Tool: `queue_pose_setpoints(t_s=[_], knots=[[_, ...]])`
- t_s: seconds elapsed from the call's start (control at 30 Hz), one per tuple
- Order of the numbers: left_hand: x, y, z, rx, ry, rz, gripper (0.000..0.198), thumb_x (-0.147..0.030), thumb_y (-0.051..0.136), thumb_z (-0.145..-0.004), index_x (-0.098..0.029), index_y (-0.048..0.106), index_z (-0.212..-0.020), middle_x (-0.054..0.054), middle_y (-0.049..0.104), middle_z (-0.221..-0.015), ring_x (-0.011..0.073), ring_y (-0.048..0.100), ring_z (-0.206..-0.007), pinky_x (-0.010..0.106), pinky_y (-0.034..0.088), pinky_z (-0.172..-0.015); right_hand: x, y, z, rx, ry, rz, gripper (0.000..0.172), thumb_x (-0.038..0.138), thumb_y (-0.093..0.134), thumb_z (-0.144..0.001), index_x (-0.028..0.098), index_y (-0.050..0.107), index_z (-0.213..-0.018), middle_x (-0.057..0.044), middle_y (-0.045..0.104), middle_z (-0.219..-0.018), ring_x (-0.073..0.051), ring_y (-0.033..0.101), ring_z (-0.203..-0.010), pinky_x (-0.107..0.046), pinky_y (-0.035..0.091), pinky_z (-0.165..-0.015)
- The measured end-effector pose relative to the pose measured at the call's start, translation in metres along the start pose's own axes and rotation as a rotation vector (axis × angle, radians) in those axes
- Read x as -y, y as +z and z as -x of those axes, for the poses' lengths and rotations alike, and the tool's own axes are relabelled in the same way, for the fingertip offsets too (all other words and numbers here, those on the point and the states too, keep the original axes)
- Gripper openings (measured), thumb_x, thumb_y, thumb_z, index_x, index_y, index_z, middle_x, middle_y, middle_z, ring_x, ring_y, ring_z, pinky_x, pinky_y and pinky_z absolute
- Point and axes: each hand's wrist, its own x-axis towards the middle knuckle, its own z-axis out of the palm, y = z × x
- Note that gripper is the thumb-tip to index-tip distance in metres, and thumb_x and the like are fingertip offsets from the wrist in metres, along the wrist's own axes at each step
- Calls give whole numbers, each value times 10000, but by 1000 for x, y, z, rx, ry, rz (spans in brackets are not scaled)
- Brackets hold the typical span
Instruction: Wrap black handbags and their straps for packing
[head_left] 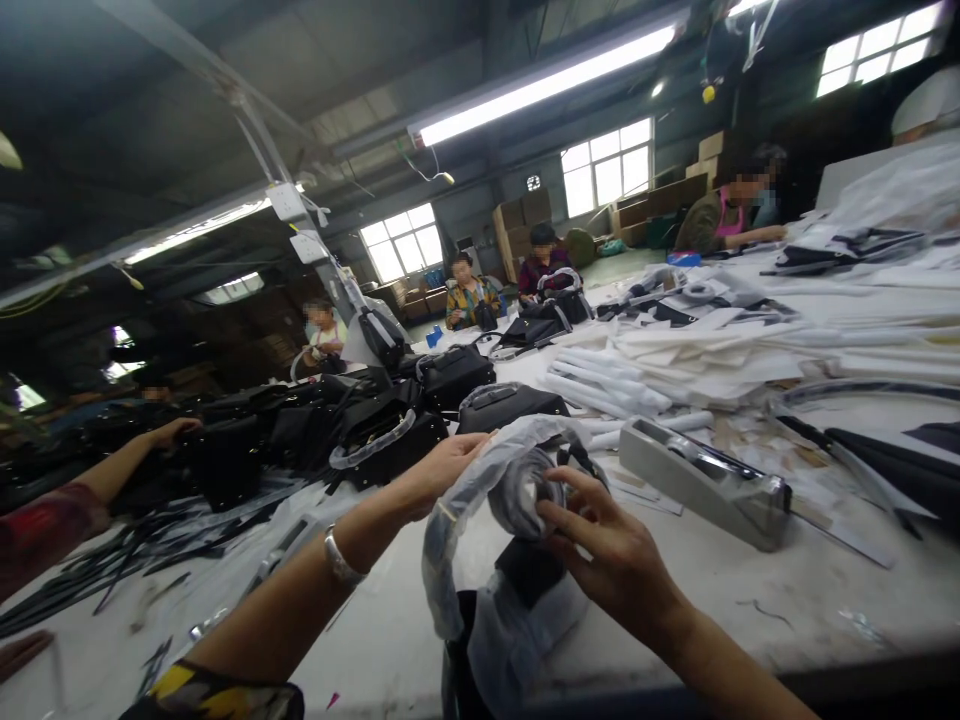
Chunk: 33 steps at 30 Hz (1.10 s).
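My left hand (442,468) is closed on the top of a black handbag's handle (480,480), which is wrapped in clear plastic film. My right hand (600,545) pinches the wrapped strap (525,495) where it coils near the bag's body. The black handbag (517,600) stands at the table's near edge between my forearms, partly covered in plastic. A silver bracelet sits on my left wrist.
A grey tape dispenser (705,480) lies just right of my hands. Several black handbags (390,420) stand behind. Stacks of white paper and rolls (675,360) cover the right of the table (750,590). Another person's arm (112,470) reaches in at left. Several workers sit far back.
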Motion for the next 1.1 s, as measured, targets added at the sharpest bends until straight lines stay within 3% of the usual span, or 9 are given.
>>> queue_pose_setpoints(t_s=[0.1,0.2,0.27,0.33,0.43,0.6,0.8,0.97,1.1], knots=[[-5,-18,22,29,-88,17,612,-715,536,-837,-137,734,-854,41,666,-753,139,543,-647,250,397,-605,10,1,5,50,384,-311,255,374,695,-870,220,726,-1071,-117,588,-1265,-139,605,-717,-282,546,-637],[-16,-25,45,85,-114,71,560,-669,560,-857,-141,739,-911,49,676,-809,136,553,-685,247,414,-651,21,5,-2,207,751,-684,378,510,681,-853,206,713,-1075,-77,667,-987,-137,588,-649,-266,511,-585],[-25,-22,56,103,-76,63,442,-575,656,-844,-159,734,-969,31,677,-843,124,547,-706,234,415,-673,29,9,-11,277,892,-931,460,550,672,-848,190,669,-1135,-28,643,-776,-140,577,-619,-253,490,-561],[-31,-16,61,132,-55,44,363,-472,733,-819,-170,727,-1021,30,692,-902,128,567,-754,233,426,-709,37,15,-21,297,959,-1115,487,545,687,-843,177,637,-1158,-9,627,-742,-128,574,-619,-239,489,-571],[-35,-5,63,112,-46,50,330,-400,760,-807,-162,718,-1031,45,709,-945,152,604,-814,254,451,-767,50,21,-33,286,975,-1266,459,498,727,-832,168,647,-1141,-37,660,-894,-115,603,-698,-240,522,-655],[-34,4,62,-51,8,-46,348,-469,712,-828,-152,720,-972,35,696,-867,153,586,-749,256,444,-689,63,22,-44,227,954,-1433,425,428,748,-837,188,666,-1177,-57,675,-1041,-128,635,-822,-283,551,-806],[-34,3,59,-231,78,-141,494,-440,796,-736,-192,660,-1142,3,651,-814,170,587,-759,261,441,-678,69,18,-54,141,961,-1524,391,402,756,-838,195,689,-1162,-62,699,-1088,-106,652,-830,-239,537,-822],[-34,-4,58,-3,-15,-113,389,-519,687,-833,-169,690,-1002,44,691,-911,205,616,-872,296,452,-793,66,19,-57,98,883,-1432,355,400,741,-846,194,693,-1130,-50,706,-1046,-115,659,-802,-258,546,-794],[-30,-5,59,74,-68,-51,375,-518,632,-880,-161,706,-964,40,697,-879,196,613,-831,299,453,-799,54,16,-57,106,670,-956,201,359,714,-864,201,718,-987,-10,702,-833,-132,635,-690,-257,514,-669]])
